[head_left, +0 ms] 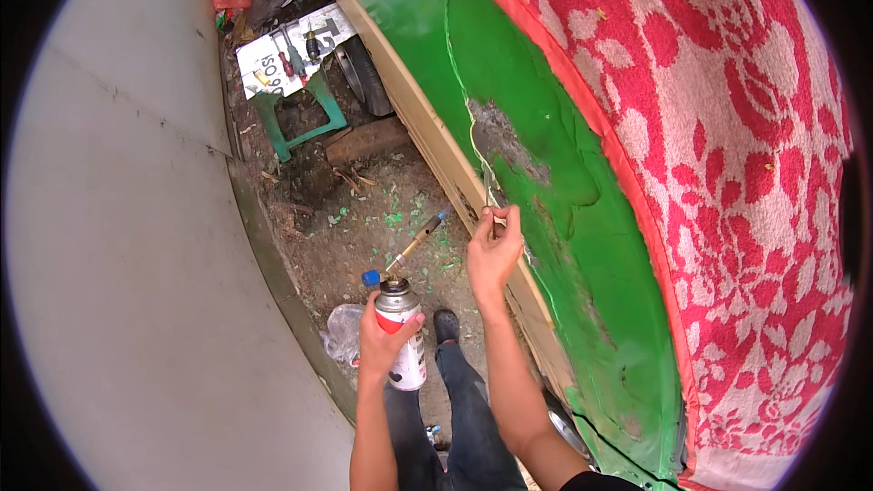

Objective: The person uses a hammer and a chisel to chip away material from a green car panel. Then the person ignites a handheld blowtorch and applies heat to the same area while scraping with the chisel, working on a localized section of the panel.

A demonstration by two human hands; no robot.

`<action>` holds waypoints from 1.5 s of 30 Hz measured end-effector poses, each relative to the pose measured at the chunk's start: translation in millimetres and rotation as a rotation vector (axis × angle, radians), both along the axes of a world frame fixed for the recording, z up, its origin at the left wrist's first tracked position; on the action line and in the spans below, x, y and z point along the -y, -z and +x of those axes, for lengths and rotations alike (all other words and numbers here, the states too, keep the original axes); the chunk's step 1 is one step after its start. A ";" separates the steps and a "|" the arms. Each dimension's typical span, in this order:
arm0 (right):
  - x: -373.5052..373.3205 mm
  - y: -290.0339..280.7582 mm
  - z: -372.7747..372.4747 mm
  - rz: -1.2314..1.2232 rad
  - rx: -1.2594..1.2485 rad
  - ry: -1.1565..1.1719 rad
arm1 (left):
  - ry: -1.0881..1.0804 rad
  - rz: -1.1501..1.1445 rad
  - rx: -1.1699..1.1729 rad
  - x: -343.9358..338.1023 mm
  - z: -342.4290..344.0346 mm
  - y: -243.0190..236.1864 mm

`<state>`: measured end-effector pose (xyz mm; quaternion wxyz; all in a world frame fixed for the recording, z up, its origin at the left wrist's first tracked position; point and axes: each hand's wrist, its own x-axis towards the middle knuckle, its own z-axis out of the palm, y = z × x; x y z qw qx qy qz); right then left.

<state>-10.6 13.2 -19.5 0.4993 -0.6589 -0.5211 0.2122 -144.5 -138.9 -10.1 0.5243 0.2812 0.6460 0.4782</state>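
Note:
My left hand (377, 338) is wrapped round a white and red gas canister (407, 371). A blow torch head (421, 238) with a blue knob sits on top, its brass tube slanting up to the right with a small blue glow at the tip. My right hand (494, 259) pinches a thin metal tool, perhaps a scraper (487, 184). Its end meets the green vehicle panel (546, 109) near the lifted edge of the green layer. Beside that edge a rough grey patch (509, 141) is laid bare, and the surface around it is wrinkled.
A red and white patterned towel (718, 173) drapes over the vehicle at right. A pale wall (118, 218) runs along the left. Hand tools lie on a white plate (271, 62) over a green stool (318, 118). Green flakes and a plastic bag (342, 335) lie on the ground.

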 end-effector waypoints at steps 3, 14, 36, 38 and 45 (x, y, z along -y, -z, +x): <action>9.7 -9.3 11.5 -0.109 -0.186 -0.001 | -0.048 0.042 0.031 -1.4 3.5 2.2; -0.7 -8.1 11.7 -0.009 -0.187 -0.049 | -0.083 0.052 0.087 -6.0 13.0 6.5; -1.6 15.8 20.7 0.041 -0.378 -0.064 | -0.095 0.068 0.064 -7.5 18.7 13.2; -0.1 18.3 15.6 0.035 -0.377 -0.047 | -0.119 0.033 0.137 -7.4 19.0 13.3; -0.6 16.1 14.1 0.066 -0.289 -0.060 | -0.119 0.045 0.104 1.1 14.4 15.5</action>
